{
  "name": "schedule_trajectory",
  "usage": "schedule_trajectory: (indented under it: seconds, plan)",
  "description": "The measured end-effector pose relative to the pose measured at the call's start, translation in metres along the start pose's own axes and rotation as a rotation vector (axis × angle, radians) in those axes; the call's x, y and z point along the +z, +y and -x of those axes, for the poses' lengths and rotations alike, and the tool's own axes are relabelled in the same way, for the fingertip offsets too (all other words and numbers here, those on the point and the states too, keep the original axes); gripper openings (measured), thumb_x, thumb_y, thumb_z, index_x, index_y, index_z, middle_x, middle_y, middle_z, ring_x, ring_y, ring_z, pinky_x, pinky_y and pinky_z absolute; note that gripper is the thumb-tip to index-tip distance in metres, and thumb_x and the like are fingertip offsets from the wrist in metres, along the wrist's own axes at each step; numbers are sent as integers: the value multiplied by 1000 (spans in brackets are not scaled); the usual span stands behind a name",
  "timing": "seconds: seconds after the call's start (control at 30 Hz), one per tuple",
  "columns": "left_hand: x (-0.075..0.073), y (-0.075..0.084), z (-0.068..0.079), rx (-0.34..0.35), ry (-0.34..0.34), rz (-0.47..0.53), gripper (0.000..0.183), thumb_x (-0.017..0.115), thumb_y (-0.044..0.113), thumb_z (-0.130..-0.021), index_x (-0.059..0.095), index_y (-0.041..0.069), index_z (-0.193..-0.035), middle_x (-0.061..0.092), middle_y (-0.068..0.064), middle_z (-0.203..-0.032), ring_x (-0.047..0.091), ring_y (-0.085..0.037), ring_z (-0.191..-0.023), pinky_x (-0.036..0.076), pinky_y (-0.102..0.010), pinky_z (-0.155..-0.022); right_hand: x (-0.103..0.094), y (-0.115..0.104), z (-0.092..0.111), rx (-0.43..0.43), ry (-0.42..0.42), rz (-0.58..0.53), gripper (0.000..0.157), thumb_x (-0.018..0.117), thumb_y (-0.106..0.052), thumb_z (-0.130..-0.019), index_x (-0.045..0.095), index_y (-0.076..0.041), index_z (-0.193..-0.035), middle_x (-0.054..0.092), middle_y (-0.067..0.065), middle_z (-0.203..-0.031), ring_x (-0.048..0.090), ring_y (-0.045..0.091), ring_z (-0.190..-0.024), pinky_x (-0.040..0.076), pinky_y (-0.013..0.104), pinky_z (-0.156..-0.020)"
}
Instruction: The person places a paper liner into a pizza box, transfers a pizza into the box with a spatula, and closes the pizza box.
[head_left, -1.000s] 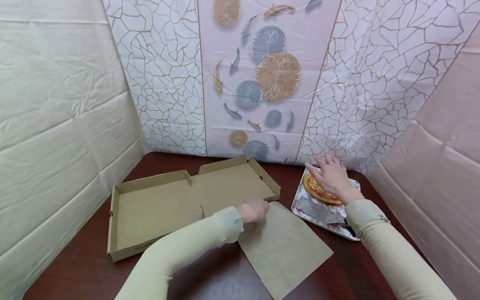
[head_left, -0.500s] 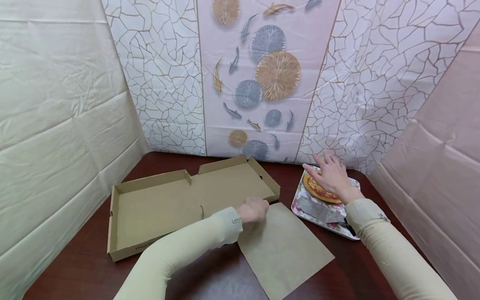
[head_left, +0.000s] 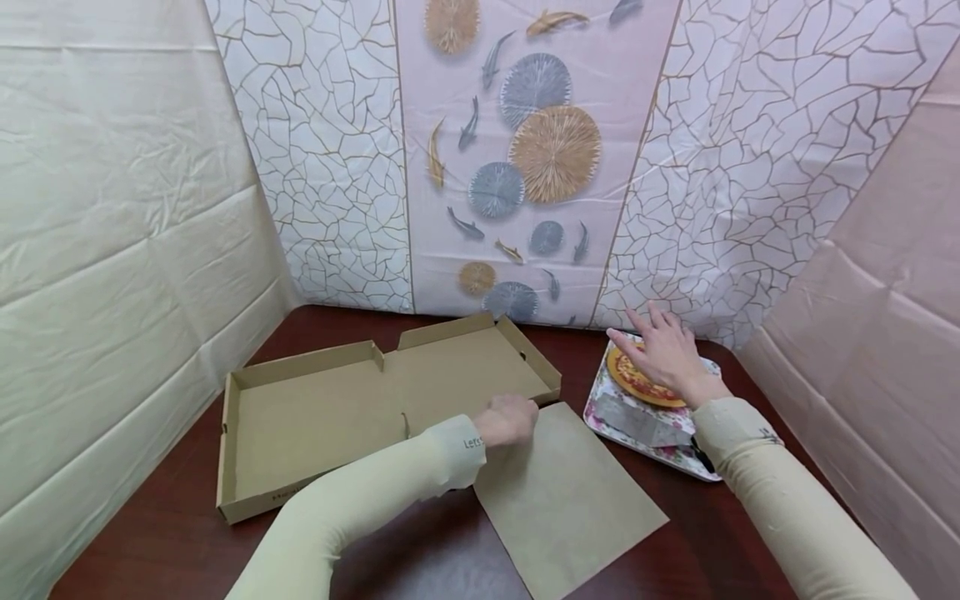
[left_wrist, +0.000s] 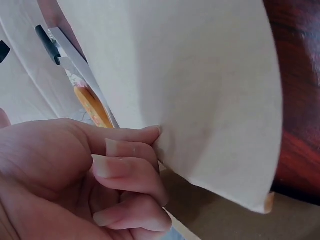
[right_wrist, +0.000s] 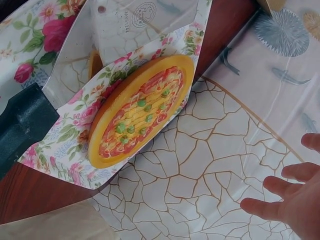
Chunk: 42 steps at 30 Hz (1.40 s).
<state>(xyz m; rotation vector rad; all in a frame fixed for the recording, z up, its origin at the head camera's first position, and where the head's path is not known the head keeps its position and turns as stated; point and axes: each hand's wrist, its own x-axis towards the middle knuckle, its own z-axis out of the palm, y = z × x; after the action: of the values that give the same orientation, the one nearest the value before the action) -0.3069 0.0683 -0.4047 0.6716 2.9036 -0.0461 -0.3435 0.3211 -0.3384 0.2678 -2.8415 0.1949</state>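
Note:
My left hand (head_left: 508,419) pinches the far edge of a brown paper sheet (head_left: 573,500). In the left wrist view its fingers (left_wrist: 132,175) are curled, and the sheet (left_wrist: 200,90) bends slightly above them. My right hand (head_left: 666,354) hovers with spread fingers over a floral tray (head_left: 600,400) and partly covers a toy-like pizza (head_left: 636,382). The right wrist view shows that pizza (right_wrist: 142,112) with a yellow crust and green bits. Beside it on the tray lies a broad metal blade (right_wrist: 135,25) with a dark green handle (right_wrist: 22,122).
An opened cardboard pizza box (head_left: 315,417) lies flat at the left and middle of the dark red wooden table (head_left: 427,542). Its low side wall (head_left: 528,354) stands close to the paper sheet. Patterned cloth walls (head_left: 330,167) enclose the table at the back and sides.
The paper sheet's near corner has shifted slightly left. My left hand keeps its grip on the edge, and my right hand stays nearly still above the tray.

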Motion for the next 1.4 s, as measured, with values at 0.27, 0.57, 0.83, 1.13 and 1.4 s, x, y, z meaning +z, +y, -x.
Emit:
schedule_trajectory:
  seconds: [0.27,0.57,0.83,1.13,1.4]
  plan:
    - [-3,-2,-2,5,15,27,15,57,13,-91,58,15,-76,46,2,-65,44,-12,-55,37,-24,-47,0,0,-1,5,-9,-11,79,29,-65,-96,33,-6,-149,15,31,-156,17,54,-139,19,74,-104]
    - [-2,2,-1,33,80,2,19,57,11,-89,55,17,-71,53,1,-69,49,-14,-63,41,-28,-51,3,-2,0,0,0,-11,79,29,-65,-96,35,-5,-148,15,32,-156,18,54,-139,22,74,-103]
    - [-3,-2,-1,63,148,95,21,54,6,-88,54,14,-69,52,1,-65,49,-14,-58,40,-27,-46,3,-1,-2,-5,19,-8,78,31,-64,-96,36,-6,-148,18,33,-155,20,54,-138,22,74,-103]
    - [4,-12,-3,142,258,238,34,44,-8,-84,41,15,-59,38,3,-55,40,-10,-50,33,-22,-43,3,-1,-1,-6,20,-11,80,32,-65,-95,29,-9,-151,17,30,-156,10,51,-144,12,75,-106]
    - [-2,-14,-1,116,285,324,40,48,-5,-86,37,16,-53,35,4,-51,35,-8,-45,29,-20,-41,5,-2,0,3,-4,-26,78,34,-65,-95,27,-13,-152,15,26,-158,5,52,-145,9,76,-106]
